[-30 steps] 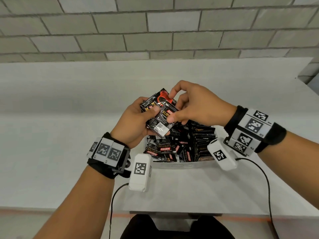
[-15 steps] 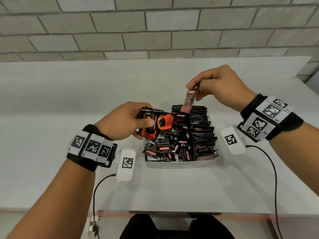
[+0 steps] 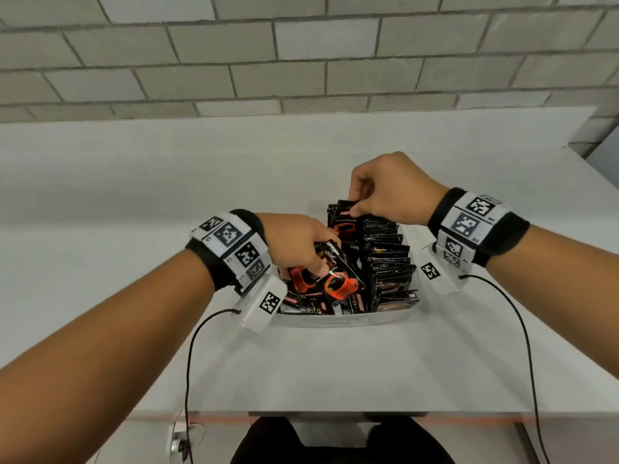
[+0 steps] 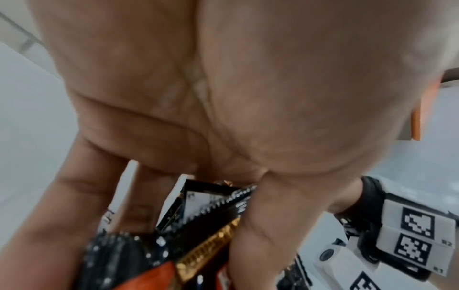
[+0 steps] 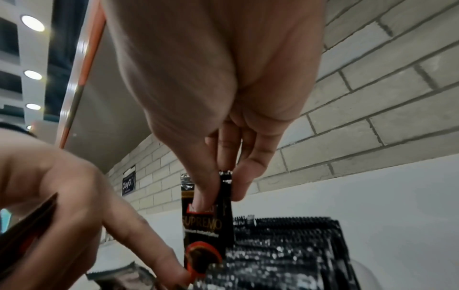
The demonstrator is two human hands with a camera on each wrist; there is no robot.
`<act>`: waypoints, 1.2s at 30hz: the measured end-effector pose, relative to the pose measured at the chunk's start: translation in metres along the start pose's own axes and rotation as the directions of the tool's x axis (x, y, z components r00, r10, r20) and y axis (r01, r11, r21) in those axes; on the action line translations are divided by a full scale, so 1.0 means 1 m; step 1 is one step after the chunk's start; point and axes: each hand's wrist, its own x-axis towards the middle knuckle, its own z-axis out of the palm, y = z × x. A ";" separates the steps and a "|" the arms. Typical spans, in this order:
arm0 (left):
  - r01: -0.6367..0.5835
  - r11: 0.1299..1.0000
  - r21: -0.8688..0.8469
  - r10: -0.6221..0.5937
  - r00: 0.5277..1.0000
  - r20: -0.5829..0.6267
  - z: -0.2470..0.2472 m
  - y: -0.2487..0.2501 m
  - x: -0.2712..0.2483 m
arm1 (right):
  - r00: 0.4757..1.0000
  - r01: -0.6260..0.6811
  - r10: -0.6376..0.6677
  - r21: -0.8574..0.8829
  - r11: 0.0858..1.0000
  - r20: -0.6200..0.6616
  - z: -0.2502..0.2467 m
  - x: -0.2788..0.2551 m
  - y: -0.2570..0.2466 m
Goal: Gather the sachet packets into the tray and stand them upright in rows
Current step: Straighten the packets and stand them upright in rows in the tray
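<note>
A clear tray (image 3: 345, 320) sits mid-table, full of black sachets with a red cup print. A row of upright sachets (image 3: 388, 259) fills its right side, and loose sachets (image 3: 311, 304) lie jumbled on its left. My right hand (image 3: 385, 195) pinches the top edge of one sachet (image 3: 345, 219) and holds it upright at the far end of the row; the sachet (image 5: 211, 225) shows its front in the right wrist view. My left hand (image 3: 298, 242) grips a small stack of sachets (image 3: 335, 276) over the tray's left side, thumb on top (image 4: 206, 235).
The white table (image 3: 335, 363) runs to a grey block wall (image 3: 301, 55) behind. Cables (image 3: 191, 363) trail from both wrist cameras toward the near table edge. A dark seat or clothing (image 3: 335, 443) shows below the edge.
My right hand came down from above the tray and set its sachet at the far end of the upright row. My left hand lowered its stack toward the tray's left side.
</note>
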 end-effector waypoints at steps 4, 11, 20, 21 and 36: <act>0.069 0.997 0.020 -0.070 0.993 0.093 0.001 0.008 0.008 | 0.996 0.067 -0.060 -0.112 0.991 0.069 0.012 0.007 -0.001; 0.088 0.996 -0.013 -0.086 0.987 0.133 0.000 0.012 0.007 | 0.994 0.080 -0.058 -0.273 0.959 0.089 0.021 0.009 0.002; 0.028 0.998 -0.061 -0.023 0.995 0.093 -0.002 0.001 -0.005 | 0.993 0.091 -0.067 -0.275 0.957 0.097 0.023 0.007 0.005; 0.026 0.997 -0.071 -0.019 0.995 0.098 -0.002 0.002 -0.006 | 0.991 0.093 -0.062 -0.288 0.953 0.116 0.025 0.007 0.004; -0.178 0.736 -0.653 -0.084 0.934 -0.348 -0.010 -0.020 -0.031 | 0.998 -0.014 0.015 -0.030 0.999 0.055 0.013 0.008 0.015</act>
